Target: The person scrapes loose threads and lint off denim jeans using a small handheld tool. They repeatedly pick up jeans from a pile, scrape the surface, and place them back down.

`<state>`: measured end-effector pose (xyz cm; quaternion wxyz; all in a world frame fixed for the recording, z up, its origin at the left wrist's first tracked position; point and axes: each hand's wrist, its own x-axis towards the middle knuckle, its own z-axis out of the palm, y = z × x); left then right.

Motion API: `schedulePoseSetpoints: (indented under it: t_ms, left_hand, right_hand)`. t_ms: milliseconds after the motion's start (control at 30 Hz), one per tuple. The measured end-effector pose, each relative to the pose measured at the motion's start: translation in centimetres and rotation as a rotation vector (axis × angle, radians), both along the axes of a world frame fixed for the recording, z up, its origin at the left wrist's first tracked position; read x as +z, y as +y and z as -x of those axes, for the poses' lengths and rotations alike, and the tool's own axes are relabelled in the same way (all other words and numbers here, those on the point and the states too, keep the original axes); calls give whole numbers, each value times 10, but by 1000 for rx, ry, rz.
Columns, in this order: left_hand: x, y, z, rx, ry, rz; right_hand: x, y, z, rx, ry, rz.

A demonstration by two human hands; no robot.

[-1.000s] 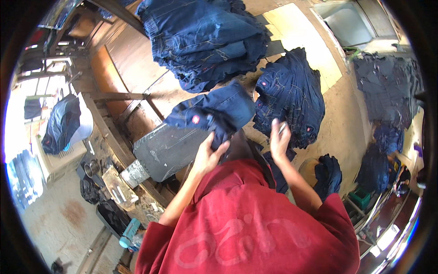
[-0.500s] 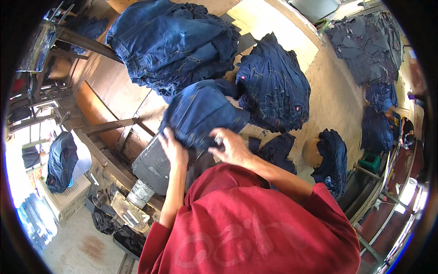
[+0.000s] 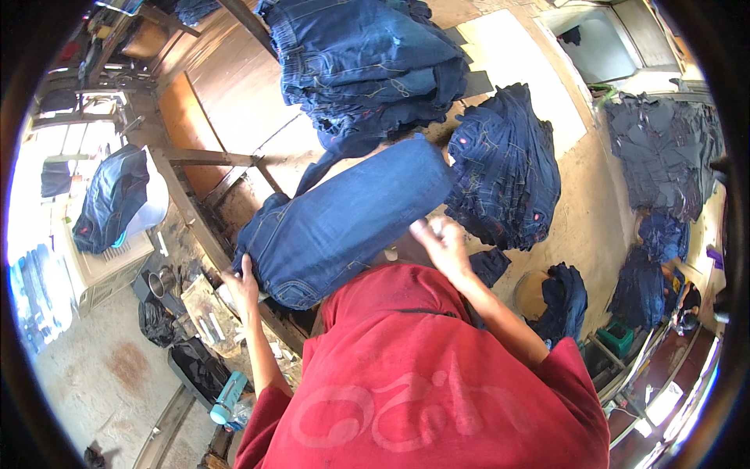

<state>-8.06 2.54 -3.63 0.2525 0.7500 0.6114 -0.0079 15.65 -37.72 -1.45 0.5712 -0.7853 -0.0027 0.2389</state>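
A pair of blue jeans lies stretched out in front of me, its waist end at the lower left and its legs reaching up to the right. My left hand grips the waist end, thumb on top. By the lower edge of the legs is my right hand, its fingers curled and slightly blurred; whatever they may hold cannot be made out. Just beyond the legs stands a pile of dark blue jeans. Farther off is a larger heap of blue denim with elastic waists.
A wooden beam runs along the left of the worktable. Dark denim hangs over a round stool-like thing at right. Grey garments are heaped at far right. A turquoise bottle is at lower left.
The jeans, bunched earlier, now lie lengthwise with a leg laid out flat. My left hand has moved left and down to the waist end; my right hand has moved right. The view has shifted.
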Motion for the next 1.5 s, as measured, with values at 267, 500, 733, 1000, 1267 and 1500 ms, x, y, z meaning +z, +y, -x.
schedulePoseSetpoints:
  t_ms: [267, 500, 733, 1000, 1267, 1500]
  left_hand:
    - [1, -32, -240, -825, -203, 205]
    - [-73, -41, -291, -1225, 84, 567]
    - [-103, -29, -303, -1175, -134, 198]
    - [-102, -36, -295, -1119, -438, 44]
    - [-108, -30, -299, -1229, -618, -118]
    - [-141, -34, -302, -1189, -608, -228]
  right_hand:
    - [-67, -7, -92, -919, 754, -263]
    - [-118, -34, -80, -1000, 712, -476]
    - [-48, 5, -71, -651, 92, 220]
    - [-6, 164, 10, 342, -653, 268]
    - [-12, 181, 8, 409, -771, 431]
    - [-32, 191, 1, 575, -687, 599]
